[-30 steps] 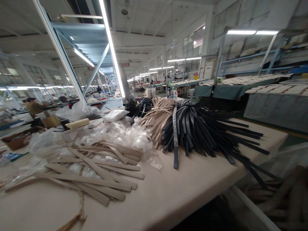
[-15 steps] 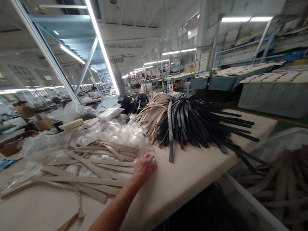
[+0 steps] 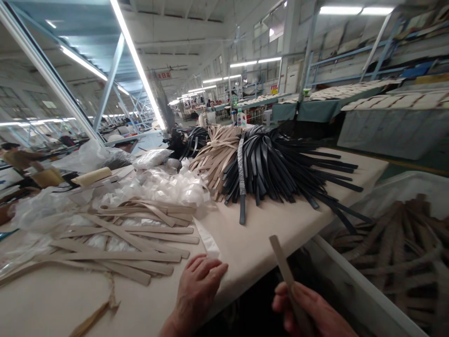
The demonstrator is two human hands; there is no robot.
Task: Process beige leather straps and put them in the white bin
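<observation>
My left hand (image 3: 200, 286) is over the near edge of the table, fingers bent and closed on the end of a white plastic strip (image 3: 206, 239). That strip runs back toward a heap of crumpled clear plastic (image 3: 175, 187). Lower right, my right hand (image 3: 310, 306) grips a taupe strap (image 3: 281, 260) between thumb and fingers, its free end pointing up and away. Loose beige straps (image 3: 140, 256) lie across the table to the left of my left hand.
A large bundle of black straps (image 3: 270, 168) and a beige bundle (image 3: 217, 154) lie on the far part of the table (image 3: 242, 243). A bin (image 3: 368, 292) with brown straps stands at right. A person (image 3: 17, 157) is at far left.
My left hand has drawn back toward me, and the white strip now stretches out behind its fingers. My right hand has come into view holding the taupe strap.
</observation>
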